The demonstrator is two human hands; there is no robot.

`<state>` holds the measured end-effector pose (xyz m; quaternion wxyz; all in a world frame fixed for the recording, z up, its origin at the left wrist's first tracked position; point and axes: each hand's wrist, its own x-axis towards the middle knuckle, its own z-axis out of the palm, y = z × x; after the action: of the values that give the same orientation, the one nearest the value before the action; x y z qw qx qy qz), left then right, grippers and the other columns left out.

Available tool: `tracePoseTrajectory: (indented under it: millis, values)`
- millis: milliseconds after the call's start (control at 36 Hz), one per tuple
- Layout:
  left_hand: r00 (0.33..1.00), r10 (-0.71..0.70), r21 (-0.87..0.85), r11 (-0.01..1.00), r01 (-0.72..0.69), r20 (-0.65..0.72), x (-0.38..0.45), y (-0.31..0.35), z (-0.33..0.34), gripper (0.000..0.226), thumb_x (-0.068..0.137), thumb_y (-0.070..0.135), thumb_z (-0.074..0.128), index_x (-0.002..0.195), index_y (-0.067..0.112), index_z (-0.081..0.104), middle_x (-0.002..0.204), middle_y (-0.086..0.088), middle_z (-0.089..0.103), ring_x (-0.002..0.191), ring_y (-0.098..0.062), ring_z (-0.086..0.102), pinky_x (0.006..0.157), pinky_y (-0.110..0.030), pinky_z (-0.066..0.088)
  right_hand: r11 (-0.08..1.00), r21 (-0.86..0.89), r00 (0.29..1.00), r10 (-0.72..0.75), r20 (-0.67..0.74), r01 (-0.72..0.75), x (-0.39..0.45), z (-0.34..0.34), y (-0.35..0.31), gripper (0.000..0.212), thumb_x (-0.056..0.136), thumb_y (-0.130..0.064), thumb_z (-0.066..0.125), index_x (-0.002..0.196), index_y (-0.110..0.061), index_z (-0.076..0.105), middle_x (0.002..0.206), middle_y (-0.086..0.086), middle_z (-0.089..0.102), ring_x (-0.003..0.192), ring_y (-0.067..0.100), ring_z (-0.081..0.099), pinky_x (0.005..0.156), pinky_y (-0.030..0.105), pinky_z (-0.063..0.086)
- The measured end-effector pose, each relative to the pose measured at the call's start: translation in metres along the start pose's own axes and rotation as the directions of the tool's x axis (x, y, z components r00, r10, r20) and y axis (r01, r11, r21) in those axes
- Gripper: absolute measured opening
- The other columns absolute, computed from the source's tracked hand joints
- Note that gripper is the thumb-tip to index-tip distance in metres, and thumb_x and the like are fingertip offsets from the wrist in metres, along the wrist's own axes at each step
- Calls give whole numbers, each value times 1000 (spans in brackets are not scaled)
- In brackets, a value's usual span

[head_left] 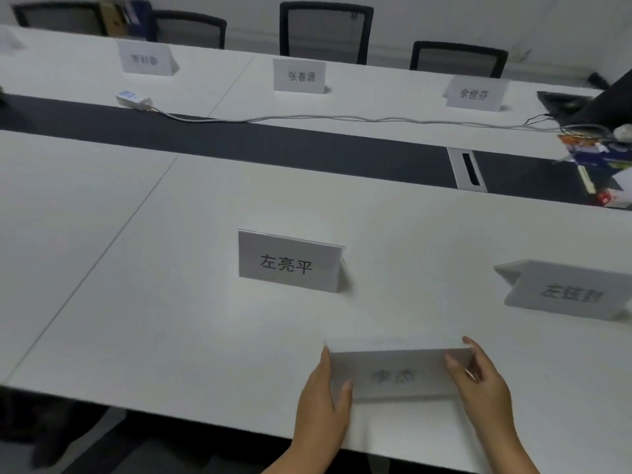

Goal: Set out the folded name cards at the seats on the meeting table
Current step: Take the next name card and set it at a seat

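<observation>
White folded name card (393, 372) tent-upright near table edge (205, 405).

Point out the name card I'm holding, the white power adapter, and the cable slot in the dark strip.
held name card (393, 374), head view, on its front face.
white power adapter (134, 100), head view, on its top.
cable slot (469, 170), head view, on its dark opening.

An office meeting room, this: a long white counter (102, 268) with a dark strip (273, 145) and cable hatch (468, 169) down its middle, folded name cards (290, 261) standing at the seats, and black mesh-backed chairs (326, 32) lined along the far wall.
</observation>
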<state>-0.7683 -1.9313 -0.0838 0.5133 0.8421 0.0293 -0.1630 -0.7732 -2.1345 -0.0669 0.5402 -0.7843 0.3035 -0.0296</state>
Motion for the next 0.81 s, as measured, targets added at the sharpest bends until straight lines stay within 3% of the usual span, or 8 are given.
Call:
tracePoseTrajectory:
  millis: [83, 167, 306, 417, 528, 611, 722, 806]
  values:
    - [999, -22, 20, 1000, 22, -23, -1, 5, 5, 66, 92, 24, 42, 140, 16, -2, 147, 0, 28, 133, -12, 29, 100, -11, 21, 999, -16, 999, -34, 0, 34, 3, -3, 2, 42, 82, -8, 60, 123, -9, 51, 125, 15, 56, 101, 18, 51, 88, 29, 34]
    - [998, -52, 24, 998, 53, -33, -3, 8, 9, 67, 92, 24, 42, 140, 17, -4, 147, -2, 28, 133, -15, 31, 106, -20, 25, 999, -8, 999, -41, 3, 41, 6, -3, 7, 42, 82, -9, 60, 123, -11, 51, 124, 17, 57, 110, 25, 53, 89, 30, 36]
    - [992, -81, -12, 997, 80, -93, -4, 11, 12, 60, 92, 20, 41, 140, 19, 5, 145, -1, 33, 131, -12, 33, 100, -12, 23, 997, 72, 1000, -22, 5, 21, 6, -3, 10, 46, 82, -10, 61, 126, -10, 50, 128, 16, 54, 120, 24, 49, 95, 28, 36]
    - [978, -97, -45, 995, 90, -182, -7, 12, 6, 56, 91, 17, 44, 139, 16, 17, 142, -1, 38, 129, -12, 36, 97, -10, 24, 994, 108, 1000, -10, -15, 11, 7, 4, 10, 46, 78, -8, 65, 123, -10, 53, 127, 20, 55, 116, 25, 52, 73, -1, 40]
    - [940, -111, -113, 991, 78, -323, -18, 10, -18, 50, 90, 15, 47, 136, 17, 29, 130, 5, 45, 120, -6, 40, 94, -10, 28, 989, 137, 999, -52, -13, 54, -7, 22, -10, 46, 76, -6, 67, 120, -9, 56, 122, 23, 58, 108, 21, 54, 87, 11, 42]
    - [889, -120, -169, 984, 50, -442, -32, 4, -48, 47, 87, 14, 52, 131, 17, 39, 118, 12, 47, 112, -2, 42, 86, -2, 31, 984, 147, 995, -100, -1, 99, -27, 44, -33, 44, 75, -5, 67, 118, -8, 57, 116, 20, 61, 99, 17, 54, 66, -9, 34]
    - [774, -161, -258, 966, -3, -613, -60, -11, -98, 44, 80, 18, 62, 123, 17, 51, 111, 12, 59, 96, 6, 56, 85, -12, 44, 975, 156, 981, -171, 87, 157, -67, 78, -67, 44, 76, -4, 67, 118, -10, 58, 107, 12, 61, 94, 14, 55, 67, -5, 38]
    - [656, -180, -281, 959, -50, -733, -91, -34, -146, 42, 80, 17, 62, 119, 26, 49, 98, 23, 57, 79, 23, 53, 76, -6, 42, 967, 155, 959, -226, 170, 200, -108, 121, -87, 43, 75, -4, 67, 116, -14, 60, 104, 7, 60, 77, -11, 58, 65, -8, 36]
